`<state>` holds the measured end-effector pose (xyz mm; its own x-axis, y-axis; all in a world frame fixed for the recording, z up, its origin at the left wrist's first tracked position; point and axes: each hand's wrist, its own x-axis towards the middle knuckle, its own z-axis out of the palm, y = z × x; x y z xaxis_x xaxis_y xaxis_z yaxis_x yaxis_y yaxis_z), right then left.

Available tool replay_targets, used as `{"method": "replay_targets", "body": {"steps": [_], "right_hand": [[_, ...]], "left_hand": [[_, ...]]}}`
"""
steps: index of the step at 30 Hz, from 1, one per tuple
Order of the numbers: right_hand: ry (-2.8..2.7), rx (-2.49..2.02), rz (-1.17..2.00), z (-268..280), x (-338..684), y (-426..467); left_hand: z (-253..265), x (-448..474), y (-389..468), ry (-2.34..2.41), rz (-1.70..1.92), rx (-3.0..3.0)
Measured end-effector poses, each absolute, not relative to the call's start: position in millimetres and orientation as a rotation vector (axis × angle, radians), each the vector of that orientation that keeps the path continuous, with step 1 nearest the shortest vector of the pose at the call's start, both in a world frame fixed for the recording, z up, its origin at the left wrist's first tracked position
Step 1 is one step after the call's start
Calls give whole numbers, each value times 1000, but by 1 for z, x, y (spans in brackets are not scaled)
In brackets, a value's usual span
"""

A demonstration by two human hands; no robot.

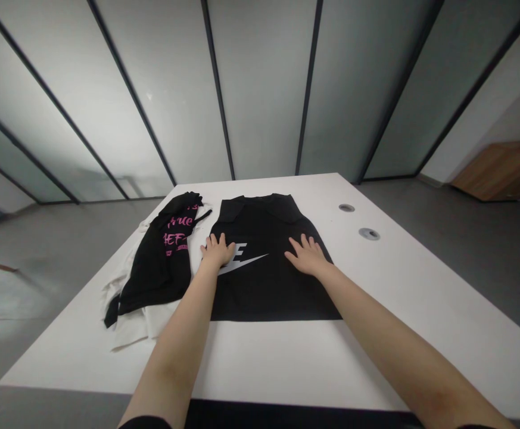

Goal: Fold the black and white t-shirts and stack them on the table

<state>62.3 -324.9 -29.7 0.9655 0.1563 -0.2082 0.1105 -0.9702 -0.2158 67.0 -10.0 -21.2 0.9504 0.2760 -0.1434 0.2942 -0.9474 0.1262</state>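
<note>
black shirt (pixel 273 295), just one, two hands (pixel 217 251) (pixel 310 256) spread wide on it, two grommets (pixel 369 234) (pixel 346 208)

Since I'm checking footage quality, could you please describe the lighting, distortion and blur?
Head view: glass brighter at picture left than right; its bars fan outward, suggesting wide-lens distortion; left hand and right hand show no obvious blur; black shirt beneath shows little fold detail.

The person's black sleeves (pixel 147 423) end just above the elbows (pixel 169 370); below the elbows, forearms (pixel 197 310) and hands (pixel 217 252) are bare.
</note>
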Motion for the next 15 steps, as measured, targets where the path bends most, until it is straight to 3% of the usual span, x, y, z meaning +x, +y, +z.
{"method": "replay_targets", "body": {"steps": [4,8,12,15], "right_hand": [[-202,-2841,314,-21,63,-324],[-438,-2554,167,7,53,-316],[-686,-2380,32,24,30,-305],[-639,-2491,158,8,17,-311]], "left_hand": [[2,65,-25,415,-228,2894],[16,61,-52,131,-28,2812],[2,53,-76,-61,176,2793],[-18,47,-84,-66,198,2839]]}}
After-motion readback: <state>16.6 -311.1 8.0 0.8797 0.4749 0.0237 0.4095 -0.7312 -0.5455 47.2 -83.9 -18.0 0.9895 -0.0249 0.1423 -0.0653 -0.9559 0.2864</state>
